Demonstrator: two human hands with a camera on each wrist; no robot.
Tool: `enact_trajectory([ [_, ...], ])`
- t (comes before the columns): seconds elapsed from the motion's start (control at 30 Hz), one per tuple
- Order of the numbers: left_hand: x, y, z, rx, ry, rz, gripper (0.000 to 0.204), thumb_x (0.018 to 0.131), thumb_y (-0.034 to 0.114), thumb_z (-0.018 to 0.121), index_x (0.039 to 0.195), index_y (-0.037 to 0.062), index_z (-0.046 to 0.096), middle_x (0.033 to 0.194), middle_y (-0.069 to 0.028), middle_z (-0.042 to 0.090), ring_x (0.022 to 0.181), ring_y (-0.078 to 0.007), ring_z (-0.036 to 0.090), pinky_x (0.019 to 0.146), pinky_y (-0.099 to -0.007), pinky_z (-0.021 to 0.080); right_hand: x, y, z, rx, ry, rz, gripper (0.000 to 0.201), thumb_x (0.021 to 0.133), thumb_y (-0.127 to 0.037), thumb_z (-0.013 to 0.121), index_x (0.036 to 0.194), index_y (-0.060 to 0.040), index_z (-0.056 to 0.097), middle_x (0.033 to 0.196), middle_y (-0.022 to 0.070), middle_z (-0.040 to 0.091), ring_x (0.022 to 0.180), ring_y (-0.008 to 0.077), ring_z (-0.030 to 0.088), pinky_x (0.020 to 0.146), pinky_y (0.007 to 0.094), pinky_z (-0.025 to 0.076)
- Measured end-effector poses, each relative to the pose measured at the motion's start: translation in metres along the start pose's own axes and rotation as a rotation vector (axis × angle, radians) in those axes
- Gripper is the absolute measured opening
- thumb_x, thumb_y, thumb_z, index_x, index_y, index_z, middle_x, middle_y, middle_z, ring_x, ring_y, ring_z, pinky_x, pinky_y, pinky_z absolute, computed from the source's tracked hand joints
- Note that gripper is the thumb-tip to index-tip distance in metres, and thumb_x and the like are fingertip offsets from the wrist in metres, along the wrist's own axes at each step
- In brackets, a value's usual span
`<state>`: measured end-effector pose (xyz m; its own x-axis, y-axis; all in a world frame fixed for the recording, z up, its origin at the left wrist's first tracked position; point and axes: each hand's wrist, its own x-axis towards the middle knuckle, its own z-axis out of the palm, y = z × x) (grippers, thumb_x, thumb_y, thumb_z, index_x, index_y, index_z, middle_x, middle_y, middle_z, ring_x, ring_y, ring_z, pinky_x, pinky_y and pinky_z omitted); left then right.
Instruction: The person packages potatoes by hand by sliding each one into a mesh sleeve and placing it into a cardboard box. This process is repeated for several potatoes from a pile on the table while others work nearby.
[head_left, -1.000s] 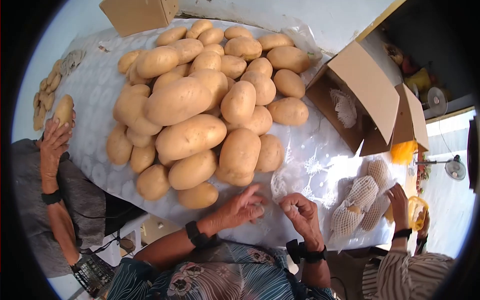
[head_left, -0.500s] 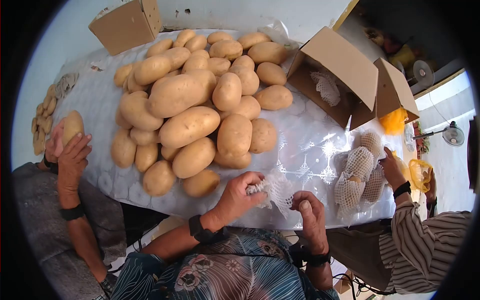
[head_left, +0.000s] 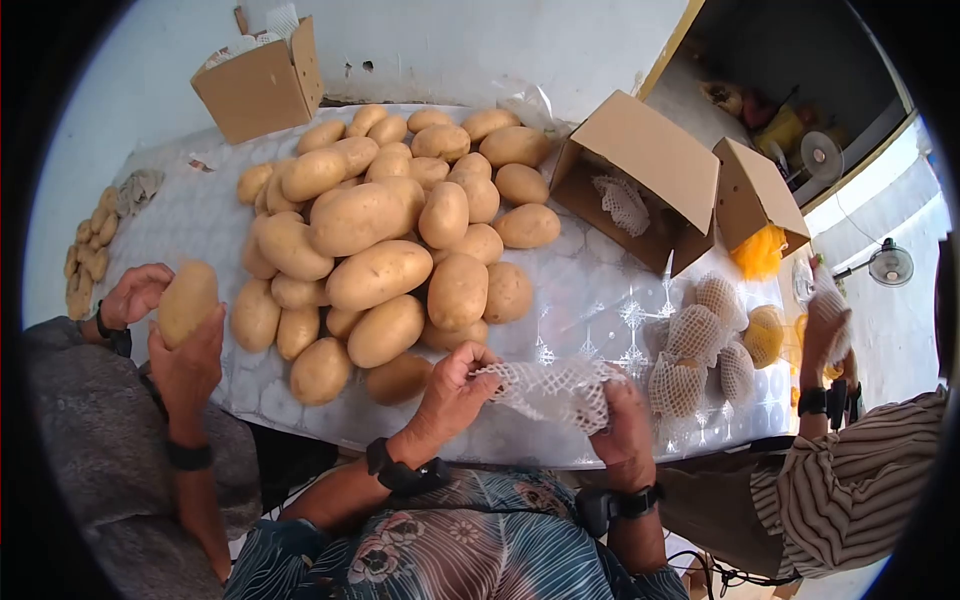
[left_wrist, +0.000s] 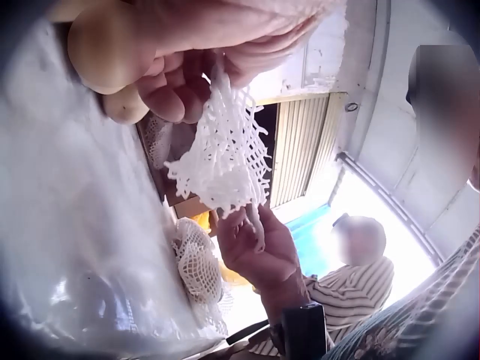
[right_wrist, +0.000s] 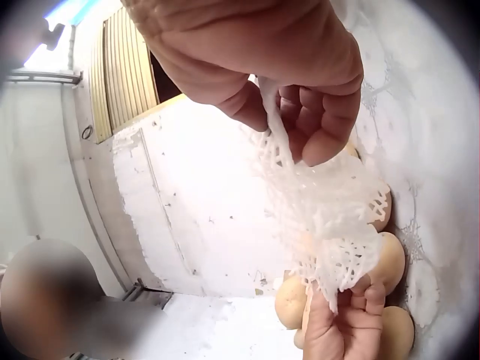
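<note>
Your left hand and right hand, fingers curled, each pinch one end of the white foam net sleeve, stretched between them above the table's near edge, near the potato pile.

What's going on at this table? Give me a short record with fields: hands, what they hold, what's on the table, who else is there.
left hand: pinches one end of the foam net sleeve
right hand: grips the other end, so the sleeve is stretched between the two hands
table: pile of potatoes, netted potatoes at the right, open cardboard box
others: person at left holds a potato; striped sleeve at right
</note>
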<state>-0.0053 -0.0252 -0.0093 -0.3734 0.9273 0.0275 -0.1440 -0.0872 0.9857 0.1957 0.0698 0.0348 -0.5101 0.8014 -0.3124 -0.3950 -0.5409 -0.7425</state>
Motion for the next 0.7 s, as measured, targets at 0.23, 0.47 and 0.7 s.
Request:
enact_trajectory([
  [0.23,-0.004,0.018,-0.001,0.095,-0.085,-0.088,0.013,0.091,0.012,0.058,0.098,0.002,0.054,0.088,0.0008,0.057,0.08,-0.0038,0.05,0.07,-0.0204,0.044,0.022,0.02,-0.028,-0.156,-0.091,0.134,0.028,0.093,-0.026,0.055,0.109,-0.0028,0.057,0.1,0.0061,0.065,0.087,0.0159,0.062,0.078,0.0303,0.051],
  [0.47,-0.024,-0.011,-0.018,0.168,-0.072,-0.138,0.02,0.089,0.018,0.06,0.091,-0.0022,0.058,0.077,-0.004,0.06,0.069,-0.0085,0.053,0.062,-0.0255,0.046,0.049,-0.024,0.012,-1.186,-0.216,-0.129,0.066,0.08,-0.039,0.069,0.127,0.002,0.046,0.118,0.0168,0.058,0.105,0.0269,0.057,0.087,0.0368,0.047],
  [0.7,-0.039,0.006,-0.018,0.324,0.032,-0.105,0.021,0.087,0.019,0.062,0.088,-0.0014,0.057,0.071,-0.0064,0.058,0.065,-0.0115,0.052,0.06,-0.0283,0.045,0.102,0.028,0.101,-1.714,-0.68,-1.012,0.07,0.065,-0.007,0.073,0.13,-0.0104,0.047,0.139,0.0161,0.04,0.129,0.0379,0.037,0.102,0.0462,0.036],
])
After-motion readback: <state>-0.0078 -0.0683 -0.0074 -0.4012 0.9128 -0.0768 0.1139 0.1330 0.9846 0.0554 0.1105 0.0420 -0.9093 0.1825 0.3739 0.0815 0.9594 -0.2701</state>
